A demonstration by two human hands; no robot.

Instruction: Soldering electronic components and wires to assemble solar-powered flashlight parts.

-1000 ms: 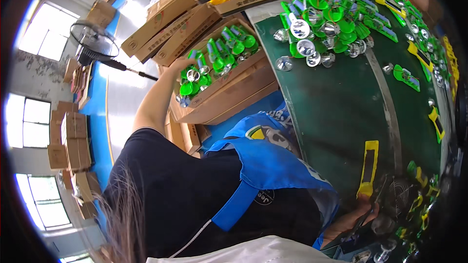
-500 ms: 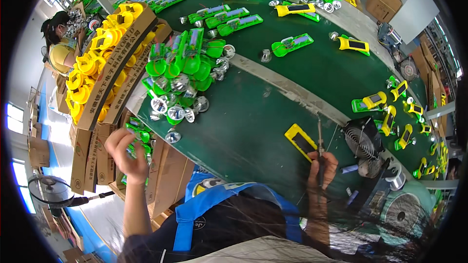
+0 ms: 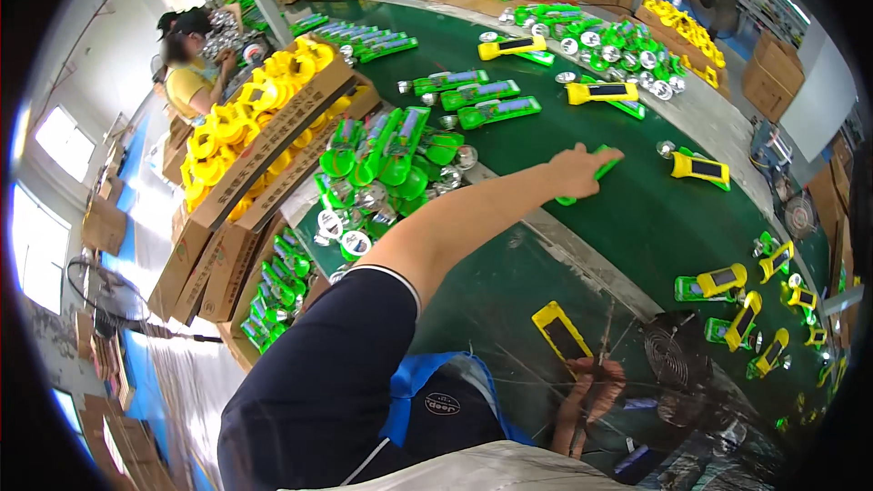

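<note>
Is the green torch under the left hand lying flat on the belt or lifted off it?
Cannot tell for sure. The left hand covers most of the green torch; its visible end looks level with the green belt.

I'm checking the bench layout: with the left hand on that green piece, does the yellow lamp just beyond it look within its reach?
Probably yes. The left hand rests on the green piece, arm nearly straight, and bare green belt lies between it and the yellow lamp. Nothing blocks the way, though a lean may be needed.

I wear a dark navy short-sleeved shirt [image 3: 318,382] with a thin white band at the sleeve hem, and a bright blue fabric apron [image 3: 427,395] bearing a small round badge. Both forearms bare.
</note>
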